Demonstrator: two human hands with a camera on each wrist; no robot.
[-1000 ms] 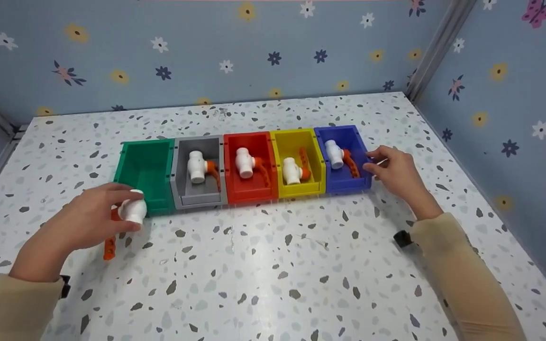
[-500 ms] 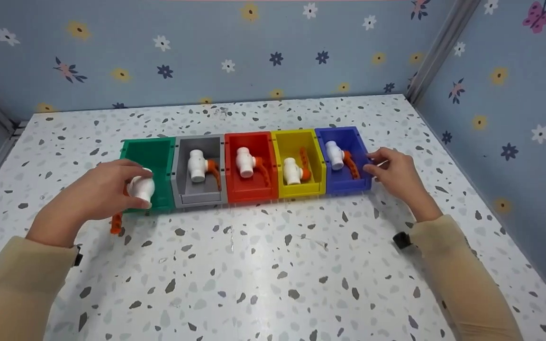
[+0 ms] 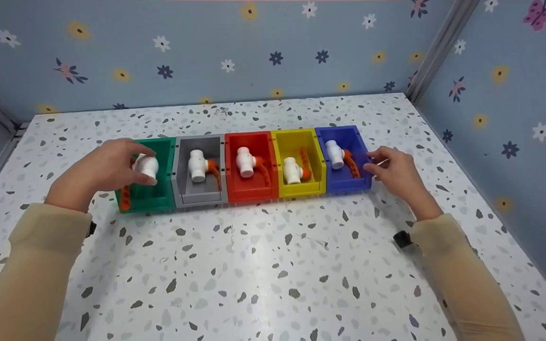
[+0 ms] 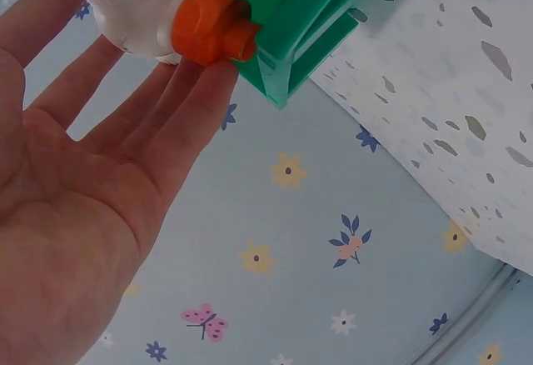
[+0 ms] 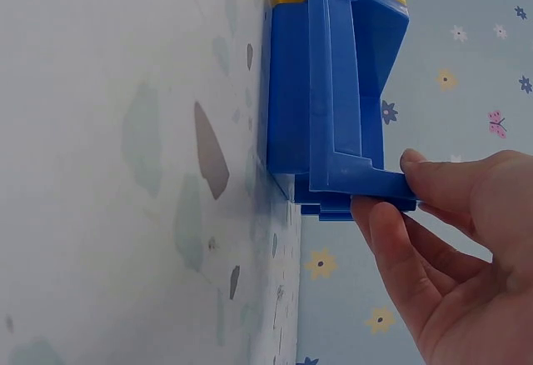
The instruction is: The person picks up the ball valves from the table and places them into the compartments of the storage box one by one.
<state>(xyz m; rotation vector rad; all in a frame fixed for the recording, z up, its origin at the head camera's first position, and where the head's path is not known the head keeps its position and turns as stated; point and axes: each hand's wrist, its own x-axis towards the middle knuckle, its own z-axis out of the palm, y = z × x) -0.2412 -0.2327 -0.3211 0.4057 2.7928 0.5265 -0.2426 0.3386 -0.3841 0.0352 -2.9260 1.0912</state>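
Note:
My left hand [image 3: 107, 166] pinches a white ball valve [image 3: 147, 166] by its body, holding it over the green bin [image 3: 164, 201]. The valve's orange handle [image 3: 125, 198] points toward the front and overlaps the bin's left front corner in the head view. In the left wrist view the orange handle hub [image 4: 208, 36] shows beside the fingers. At the other end of the row, my right hand [image 3: 395, 171] pinches the right wall of the blue bin [image 3: 349, 186] between thumb and fingers, seen closely in the right wrist view on the bin's rim [image 5: 366, 180].
Between them stand a grey bin [image 3: 202, 200], a red bin [image 3: 252, 194] and a yellow bin [image 3: 301, 190], joined in one row. Each of these and the blue bin holds one white valve with an orange handle. The speckled table [image 3: 254, 274] meets flowered walls [image 3: 225, 42].
My left hand has moved forward and slightly right with the ball valve, from in front of the green bin to over it. The right hand stays at the blue bin.

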